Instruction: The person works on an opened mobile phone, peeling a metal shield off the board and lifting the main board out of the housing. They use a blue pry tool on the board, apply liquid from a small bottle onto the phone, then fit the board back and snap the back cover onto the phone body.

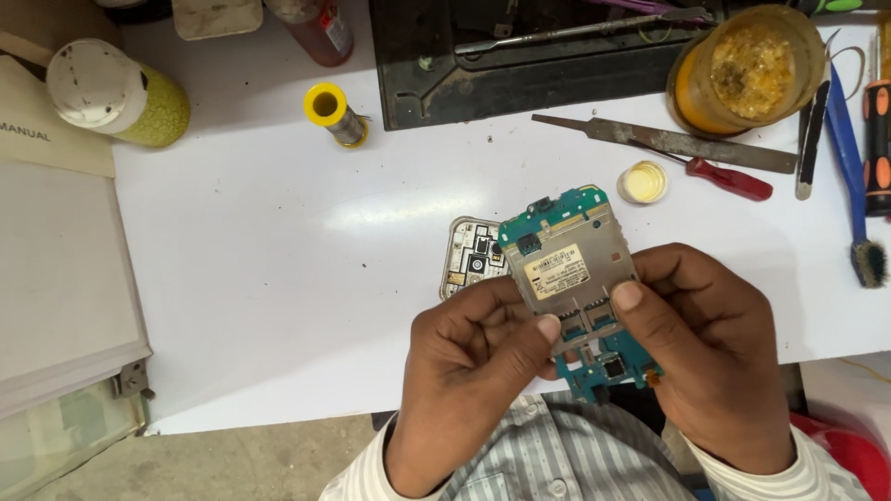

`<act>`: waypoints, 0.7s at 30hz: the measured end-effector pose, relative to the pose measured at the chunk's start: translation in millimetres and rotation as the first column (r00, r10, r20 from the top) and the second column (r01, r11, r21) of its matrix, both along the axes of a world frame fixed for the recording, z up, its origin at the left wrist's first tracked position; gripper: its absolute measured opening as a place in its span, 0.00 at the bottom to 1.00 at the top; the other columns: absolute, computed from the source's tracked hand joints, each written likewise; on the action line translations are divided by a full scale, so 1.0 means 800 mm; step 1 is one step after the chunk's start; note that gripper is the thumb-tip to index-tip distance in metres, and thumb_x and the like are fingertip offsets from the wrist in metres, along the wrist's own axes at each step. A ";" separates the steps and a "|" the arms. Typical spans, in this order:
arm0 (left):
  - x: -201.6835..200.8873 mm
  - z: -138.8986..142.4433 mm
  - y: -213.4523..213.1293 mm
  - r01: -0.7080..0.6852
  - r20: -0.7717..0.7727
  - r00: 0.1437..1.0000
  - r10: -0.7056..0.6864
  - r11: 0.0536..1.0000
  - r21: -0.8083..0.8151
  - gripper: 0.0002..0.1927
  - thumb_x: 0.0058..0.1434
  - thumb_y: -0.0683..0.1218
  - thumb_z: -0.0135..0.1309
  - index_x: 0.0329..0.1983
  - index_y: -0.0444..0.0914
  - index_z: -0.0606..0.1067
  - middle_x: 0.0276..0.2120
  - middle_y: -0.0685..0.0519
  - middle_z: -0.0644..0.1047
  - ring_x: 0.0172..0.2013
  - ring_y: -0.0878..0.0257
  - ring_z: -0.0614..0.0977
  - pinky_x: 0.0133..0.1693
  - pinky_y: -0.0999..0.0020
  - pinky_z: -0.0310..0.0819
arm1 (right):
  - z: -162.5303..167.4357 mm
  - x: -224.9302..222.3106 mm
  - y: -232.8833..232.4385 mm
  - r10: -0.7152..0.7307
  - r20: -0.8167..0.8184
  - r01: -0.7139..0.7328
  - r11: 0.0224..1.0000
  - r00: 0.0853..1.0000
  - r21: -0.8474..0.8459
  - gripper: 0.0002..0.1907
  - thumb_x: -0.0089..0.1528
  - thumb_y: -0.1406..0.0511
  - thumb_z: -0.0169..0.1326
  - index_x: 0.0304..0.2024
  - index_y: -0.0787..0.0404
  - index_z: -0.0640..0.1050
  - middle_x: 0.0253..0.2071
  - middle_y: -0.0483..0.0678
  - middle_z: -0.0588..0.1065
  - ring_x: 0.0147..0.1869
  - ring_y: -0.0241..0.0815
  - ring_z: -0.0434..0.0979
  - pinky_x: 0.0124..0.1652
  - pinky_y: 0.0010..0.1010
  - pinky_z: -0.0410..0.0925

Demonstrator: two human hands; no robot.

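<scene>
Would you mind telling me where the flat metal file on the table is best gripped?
Grip the flat metal file by its narrow tang at the left end, coming from the near side. That end lies bare on the white table, while a red-handled screwdriver crowds its wider right half.

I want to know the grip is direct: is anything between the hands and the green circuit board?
Nothing visible. The left hand and right hand hold the circuit board directly, thumbs pressed on its metal shield, above the white table.

Both hands raised together, left (469, 357) and right (710, 348), thumbs forward, fingers curled.
</scene>
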State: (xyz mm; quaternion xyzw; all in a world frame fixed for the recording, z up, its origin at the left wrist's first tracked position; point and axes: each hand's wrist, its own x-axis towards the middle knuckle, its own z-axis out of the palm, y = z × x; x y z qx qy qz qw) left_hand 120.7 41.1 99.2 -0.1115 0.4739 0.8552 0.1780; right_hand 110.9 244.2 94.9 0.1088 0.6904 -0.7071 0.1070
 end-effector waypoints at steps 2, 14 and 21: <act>0.002 0.001 0.005 0.000 -0.005 1.000 0.000 1.000 0.010 0.14 0.67 0.37 0.54 0.53 0.23 0.76 0.33 0.48 0.83 0.31 0.68 0.82 0.34 0.73 0.80 | 0.002 0.000 0.001 0.006 0.005 -0.006 1.000 1.000 0.021 0.11 0.70 0.68 0.55 0.48 0.74 0.78 0.34 0.53 0.79 0.35 0.31 0.73 0.32 0.23 0.64; 0.006 0.015 0.004 0.048 -0.019 0.999 -0.050 0.994 -0.099 0.14 0.69 0.40 0.54 0.53 0.25 0.77 0.32 0.48 0.83 0.31 0.69 0.82 0.32 0.74 0.80 | 0.011 0.006 0.008 0.026 0.008 -0.026 0.999 1.000 -0.043 0.12 0.68 0.67 0.55 0.45 0.74 0.78 0.32 0.50 0.79 0.34 0.29 0.72 0.32 0.22 0.64; 0.005 0.018 0.003 0.057 -0.017 0.998 -0.060 0.993 -0.106 0.15 0.69 0.42 0.53 0.53 0.25 0.77 0.33 0.48 0.83 0.32 0.69 0.83 0.32 0.74 0.80 | 0.013 0.007 0.005 0.006 -0.006 -0.006 1.000 1.000 0.000 0.11 0.67 0.67 0.55 0.44 0.73 0.77 0.31 0.49 0.79 0.32 0.29 0.73 0.31 0.21 0.65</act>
